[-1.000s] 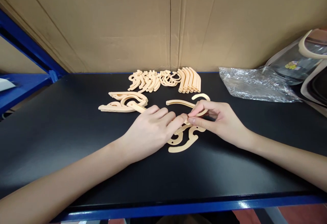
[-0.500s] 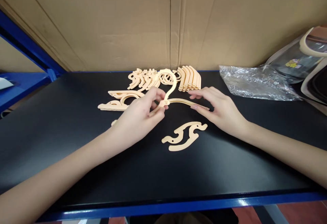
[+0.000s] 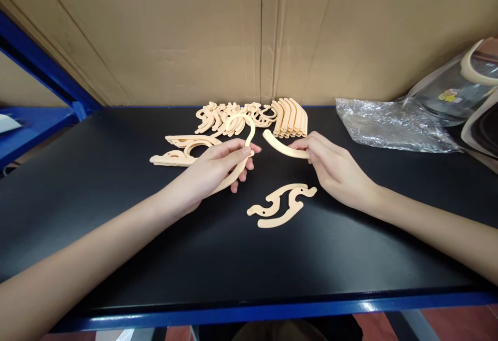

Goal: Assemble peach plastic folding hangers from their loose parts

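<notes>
A pale cream hook [image 3: 253,132] rises from the fingertips of the left hand [image 3: 218,162], its open curl arching over toward the left. From the same grip a slim curved arm [image 3: 232,176] of matching colour slopes down and leftward, its far end covered; the fingers partly hide where the two meet. A separate smooth, gently bent bar [image 3: 286,149] is pinched in the right hand [image 3: 330,162], its rounded free tip pointing up and left, near the hook but apart.
</notes>
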The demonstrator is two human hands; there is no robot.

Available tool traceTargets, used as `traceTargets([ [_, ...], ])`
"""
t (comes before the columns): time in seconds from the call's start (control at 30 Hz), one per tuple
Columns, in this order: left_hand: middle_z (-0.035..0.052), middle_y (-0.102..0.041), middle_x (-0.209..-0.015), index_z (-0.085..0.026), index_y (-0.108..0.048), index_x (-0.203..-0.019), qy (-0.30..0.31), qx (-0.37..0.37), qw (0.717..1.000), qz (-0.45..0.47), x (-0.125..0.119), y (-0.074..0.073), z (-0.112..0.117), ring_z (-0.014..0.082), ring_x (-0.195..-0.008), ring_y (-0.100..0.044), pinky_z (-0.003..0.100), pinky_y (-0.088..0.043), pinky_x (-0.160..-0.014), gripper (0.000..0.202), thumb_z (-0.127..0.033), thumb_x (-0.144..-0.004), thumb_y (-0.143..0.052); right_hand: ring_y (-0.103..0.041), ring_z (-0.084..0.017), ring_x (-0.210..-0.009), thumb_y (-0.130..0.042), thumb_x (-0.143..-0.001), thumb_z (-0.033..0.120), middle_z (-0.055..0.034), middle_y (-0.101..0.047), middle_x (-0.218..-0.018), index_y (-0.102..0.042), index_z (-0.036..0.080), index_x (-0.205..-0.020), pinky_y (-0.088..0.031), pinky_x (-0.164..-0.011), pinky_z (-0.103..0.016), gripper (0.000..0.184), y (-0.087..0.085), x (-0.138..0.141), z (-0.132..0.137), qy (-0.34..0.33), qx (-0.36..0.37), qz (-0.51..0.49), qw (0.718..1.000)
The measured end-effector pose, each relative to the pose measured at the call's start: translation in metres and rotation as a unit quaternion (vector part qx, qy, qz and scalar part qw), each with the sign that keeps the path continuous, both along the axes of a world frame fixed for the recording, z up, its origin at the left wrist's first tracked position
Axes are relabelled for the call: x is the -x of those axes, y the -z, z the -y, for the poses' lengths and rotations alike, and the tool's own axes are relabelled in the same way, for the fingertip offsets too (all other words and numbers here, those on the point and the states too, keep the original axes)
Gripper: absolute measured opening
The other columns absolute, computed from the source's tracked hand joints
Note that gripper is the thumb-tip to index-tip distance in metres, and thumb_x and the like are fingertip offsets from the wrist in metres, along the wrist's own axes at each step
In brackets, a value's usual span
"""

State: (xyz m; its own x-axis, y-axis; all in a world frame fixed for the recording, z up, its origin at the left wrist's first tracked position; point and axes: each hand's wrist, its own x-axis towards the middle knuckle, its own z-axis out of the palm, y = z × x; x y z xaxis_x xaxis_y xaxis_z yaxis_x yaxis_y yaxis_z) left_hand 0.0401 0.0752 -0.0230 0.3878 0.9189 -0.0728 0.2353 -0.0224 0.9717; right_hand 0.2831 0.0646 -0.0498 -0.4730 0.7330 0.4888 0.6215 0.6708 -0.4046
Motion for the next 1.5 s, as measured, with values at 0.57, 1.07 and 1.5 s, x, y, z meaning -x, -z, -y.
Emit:
traceTargets([
  [0.57,-0.0002,-0.065,-0.071,-0.018,-0.067,-0.115,0.049,0.115,0.990,0.058,0.002,-0.012,0.005,0.0091,-0.058,-0.060,0.020,-0.056,-0.056,0.029,-0.030,-0.090,-0.059,-0.053,-0.017,-0.077,-0.054,-0.095,0.028,-0.0039,-0.068,-0.084,-0.068,0.018,-0.100,-0.033,-0.069,-0.033,0.018,-0.006,0.002,0.005,0.018,-0.125,0.068,0.990],
  [1.07,0.0041,-0.063,-0.090,-0.018,-0.068,-0.091,-0.004,-0.156,0.963,-0.220,0.000,-0.005,0.008,0.0172,-0.080,-0.060,0.029,-0.053,-0.066,0.026,-0.035,-0.091,-0.050,-0.058,-0.016,-0.073,-0.053,-0.093,0.032,-0.0007,-0.064,-0.078,-0.064,0.018,-0.085,-0.038,-0.060,-0.029,0.020,-0.002,0.001,0.002,0.146,-0.016,0.180,0.973],
  [1.5,0.0054,-0.061,-0.098,-0.016,-0.068,-0.101,0.055,-0.363,0.809,-0.459,-0.005,0.004,0.020,0.0183,-0.084,-0.061,0.031,-0.048,-0.073,0.025,-0.024,-0.097,-0.045,-0.060,-0.022,-0.082,-0.048,-0.096,0.038,-0.0051,-0.066,-0.085,-0.067,0.018,-0.084,-0.040,-0.076,-0.038,0.030,-0.024,-0.009,-0.007,0.099,-0.078,0.274,0.953],
])
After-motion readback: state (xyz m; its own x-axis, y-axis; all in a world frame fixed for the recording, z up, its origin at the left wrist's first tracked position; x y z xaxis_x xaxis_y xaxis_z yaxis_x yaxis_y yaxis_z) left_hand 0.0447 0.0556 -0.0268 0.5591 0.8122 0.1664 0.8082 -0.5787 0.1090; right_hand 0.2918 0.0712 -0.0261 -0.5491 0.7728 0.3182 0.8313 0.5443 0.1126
